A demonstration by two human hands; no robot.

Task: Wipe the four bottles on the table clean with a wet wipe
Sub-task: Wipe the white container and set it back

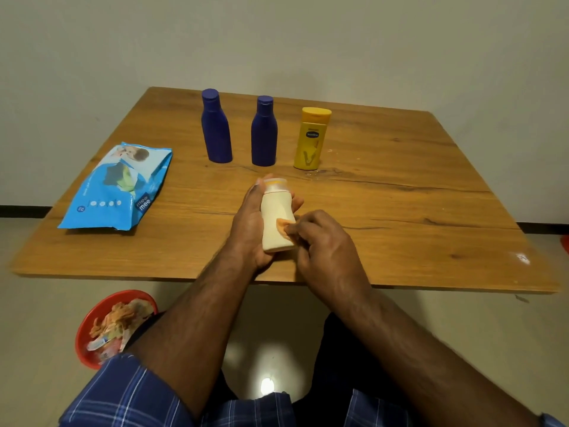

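My left hand (251, 223) grips a cream-coloured bottle (275, 214) with an orange-ringed cap, held just above the table's near middle. My right hand (323, 245) presses a small crumpled wet wipe (284, 227), stained orange, against the bottle's lower right side. Three bottles stand upright in a row further back: a dark blue bottle (215, 127), a second dark blue bottle (264, 132) to its right, and a yellow bottle (311, 140) with a dark label.
A blue wet-wipe pack (120, 186) lies on the left of the wooden table (400, 192). A red bin (107, 328) with used wipes and scraps sits on the floor under the near left edge. A wall stands close behind the table.
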